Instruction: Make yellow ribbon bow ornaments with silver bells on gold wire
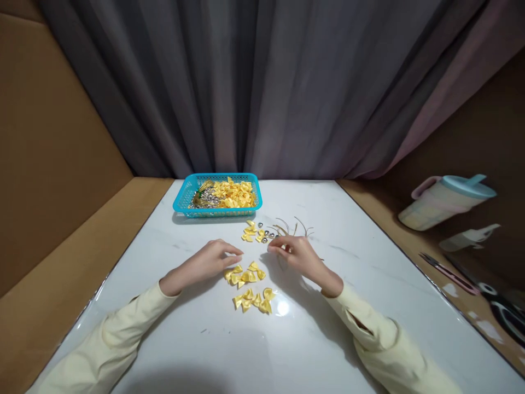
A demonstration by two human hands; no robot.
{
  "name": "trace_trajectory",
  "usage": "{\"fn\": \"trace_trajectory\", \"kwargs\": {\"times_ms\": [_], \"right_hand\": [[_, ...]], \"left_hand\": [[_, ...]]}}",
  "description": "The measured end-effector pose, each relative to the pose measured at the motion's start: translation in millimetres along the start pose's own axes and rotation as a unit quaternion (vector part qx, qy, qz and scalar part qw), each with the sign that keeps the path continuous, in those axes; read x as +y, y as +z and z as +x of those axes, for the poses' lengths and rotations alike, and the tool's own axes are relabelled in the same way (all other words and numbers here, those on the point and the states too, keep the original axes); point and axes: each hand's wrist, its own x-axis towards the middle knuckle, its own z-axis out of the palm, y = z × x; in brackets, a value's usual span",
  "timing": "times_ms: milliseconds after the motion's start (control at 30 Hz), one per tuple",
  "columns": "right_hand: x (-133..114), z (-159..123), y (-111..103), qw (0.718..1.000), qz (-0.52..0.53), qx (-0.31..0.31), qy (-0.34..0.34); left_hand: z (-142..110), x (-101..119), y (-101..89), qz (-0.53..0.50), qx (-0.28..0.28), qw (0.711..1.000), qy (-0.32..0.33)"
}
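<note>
My left hand (211,258) rests on the white marble table (336,328), fingers drawn together in a loose pinch, just above a cluster of yellow ribbon bows (249,287). My right hand (296,253) lies to the right, fingertips pinched near several small silver bells (268,236) and thin tan cords (293,225); what it pinches is too small to name. A few more yellow bows (251,230) lie beyond the bells.
A teal plastic basket (217,209) at the table's far edge holds many yellow bows and silver bells. Grey curtain behind. Cardboard walls on both sides. To the right lie a pink-and-blue lidded jug (447,201) and scissors (447,271).
</note>
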Motion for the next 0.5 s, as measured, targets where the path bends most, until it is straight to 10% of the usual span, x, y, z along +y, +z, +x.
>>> {"fn": "trace_trajectory", "kwargs": {"times_ms": [267, 500], "right_hand": [[-18, 53, 46, 0.981, -0.154, -0.078, -0.083], [-26, 57, 44, 0.994, -0.062, -0.07, -0.048]], "left_hand": [[0, -5, -16.4, 0.02, 0.089, 0.996, -0.024], [-4, -5, -25.9, 0.031, 0.089, 0.995, -0.01]]}}
